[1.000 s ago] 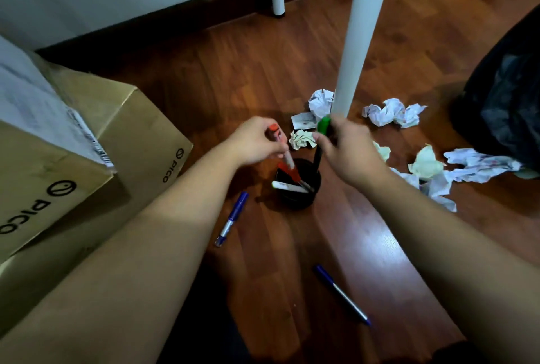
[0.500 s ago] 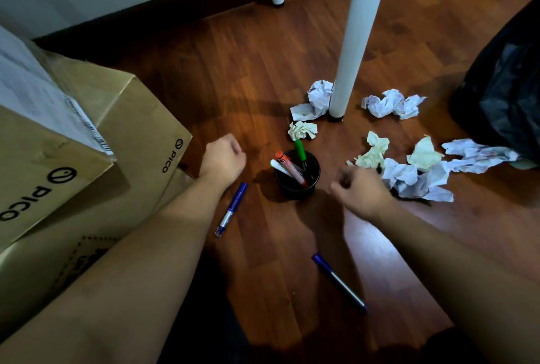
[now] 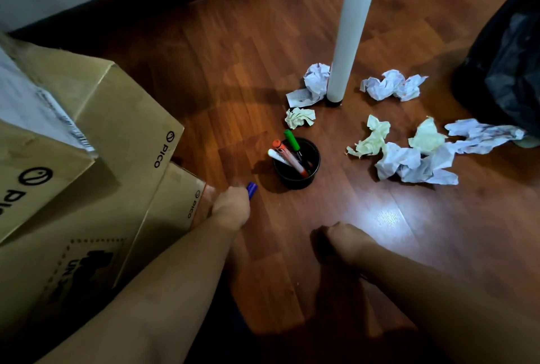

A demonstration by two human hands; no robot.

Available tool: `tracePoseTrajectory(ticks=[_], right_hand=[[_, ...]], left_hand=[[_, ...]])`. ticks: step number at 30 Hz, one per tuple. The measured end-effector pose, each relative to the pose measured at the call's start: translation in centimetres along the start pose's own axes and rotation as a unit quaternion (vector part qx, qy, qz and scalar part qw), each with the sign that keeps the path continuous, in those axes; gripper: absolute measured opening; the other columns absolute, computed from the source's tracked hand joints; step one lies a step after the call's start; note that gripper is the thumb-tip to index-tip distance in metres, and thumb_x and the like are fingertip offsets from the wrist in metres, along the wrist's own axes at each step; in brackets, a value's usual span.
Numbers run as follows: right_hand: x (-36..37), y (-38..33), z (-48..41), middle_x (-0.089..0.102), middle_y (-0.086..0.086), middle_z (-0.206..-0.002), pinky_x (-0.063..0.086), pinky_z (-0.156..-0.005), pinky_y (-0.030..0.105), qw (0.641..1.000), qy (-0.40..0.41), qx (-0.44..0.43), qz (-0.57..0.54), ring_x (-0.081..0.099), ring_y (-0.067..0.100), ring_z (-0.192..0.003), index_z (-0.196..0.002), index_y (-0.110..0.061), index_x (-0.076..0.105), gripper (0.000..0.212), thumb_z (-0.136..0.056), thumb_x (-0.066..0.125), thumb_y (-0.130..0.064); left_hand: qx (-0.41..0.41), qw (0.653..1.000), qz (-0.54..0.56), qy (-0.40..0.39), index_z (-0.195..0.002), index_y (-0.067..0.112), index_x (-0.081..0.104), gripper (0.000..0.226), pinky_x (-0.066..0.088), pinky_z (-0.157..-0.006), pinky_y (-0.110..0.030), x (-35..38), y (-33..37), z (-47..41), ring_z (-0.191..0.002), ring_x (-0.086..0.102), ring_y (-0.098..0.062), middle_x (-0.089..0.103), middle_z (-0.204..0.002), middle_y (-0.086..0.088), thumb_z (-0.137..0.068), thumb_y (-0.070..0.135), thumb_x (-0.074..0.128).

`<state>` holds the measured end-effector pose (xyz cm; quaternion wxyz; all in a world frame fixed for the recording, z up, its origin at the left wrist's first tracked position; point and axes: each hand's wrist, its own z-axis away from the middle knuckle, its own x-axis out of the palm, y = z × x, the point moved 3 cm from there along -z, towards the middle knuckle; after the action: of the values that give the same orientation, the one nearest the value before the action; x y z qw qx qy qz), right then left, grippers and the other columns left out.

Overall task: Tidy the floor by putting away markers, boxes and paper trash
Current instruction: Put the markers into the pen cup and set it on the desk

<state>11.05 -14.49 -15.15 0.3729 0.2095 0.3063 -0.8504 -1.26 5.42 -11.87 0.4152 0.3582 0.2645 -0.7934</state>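
Observation:
A black pen cup (image 3: pixel 296 169) stands on the wood floor with a green marker (image 3: pixel 291 140), an orange marker (image 3: pixel 287 157) and a white marker (image 3: pixel 277 156) inside. Just left of the cup, my left hand (image 3: pixel 230 207) grips a blue marker (image 3: pixel 252 188) whose cap pokes out past the knuckles. My right hand (image 3: pixel 343 241) is low at the floor in front of the cup, fingers curled down over the second blue marker, which is hidden under it. Several crumpled paper balls (image 3: pixel 409 159) lie to the right of the cup.
Stacked cardboard boxes (image 3: pixel 87 159) fill the left side, touching my left forearm. A white table leg (image 3: pixel 347 42) stands behind the cup with paper wads (image 3: pixel 315 83) at its foot. A black trash bag (image 3: pixel 508 65) sits at the right edge.
Both hands let go of the orange and green markers into the cup, then dropped to the floor. The left now holds one blue marker and the right covers the other.

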Motion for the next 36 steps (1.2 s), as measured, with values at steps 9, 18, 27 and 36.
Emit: tracePoseTrajectory(ticks=[9,18,27,36], right_hand=[[-16.2,-0.3,2.6,0.058,0.002,-0.069,0.034,-0.056,0.024,0.867,0.409,0.005,-0.285,0.052,0.016,-0.062,-0.086,-0.01,0.06,0.007,-0.089,0.058,-0.016],[-21.3,-3.3,3.6,0.062,0.007,-0.074,0.044,-0.067,0.031,0.815,0.499,-0.092,-0.281,0.057,0.023,-0.07,-0.094,-0.006,0.061,0.014,-0.089,0.059,-0.019],[-17.4,-3.5,1.3,0.07,0.011,-0.091,0.05,-0.077,0.032,0.916,0.344,-0.087,-0.188,0.065,0.028,-0.086,-0.099,-0.014,0.064,0.012,-0.089,0.059,-0.016],[-16.0,-1.8,0.1,0.049,0.006,-0.138,0.044,-0.098,0.032,0.911,0.303,-0.063,-0.273,0.053,0.021,-0.119,-0.144,-0.022,0.033,0.072,-0.08,0.063,-0.007]], left_hand=[[0.042,0.829,0.497,0.251,-0.081,0.011,0.057,0.022,0.05,-0.07,-0.039,-12.8,-0.8,0.4,-0.063,0.061,-0.023,0.064,-0.064,-0.007,-0.085,0.03,0.048],[0.151,0.793,0.55,0.216,-0.081,0.017,0.065,0.019,0.054,-0.084,-0.049,-16.9,5.0,2.3,-0.089,0.063,-0.032,0.054,-0.086,0.003,-0.083,0.036,0.062],[0.25,0.901,0.318,0.159,-0.094,0.015,0.066,0.024,0.041,-0.059,-0.006,-12.1,4.2,3.4,-0.06,0.053,-0.003,0.064,-0.08,0.003,-0.073,0.009,0.077],[0.17,0.892,0.379,0.177,-0.13,0.024,0.039,0.072,0.044,-0.071,-0.018,-9.2,2.6,3.5,-0.094,0.053,-0.012,0.047,-0.12,0.004,-0.068,0.02,0.074]])
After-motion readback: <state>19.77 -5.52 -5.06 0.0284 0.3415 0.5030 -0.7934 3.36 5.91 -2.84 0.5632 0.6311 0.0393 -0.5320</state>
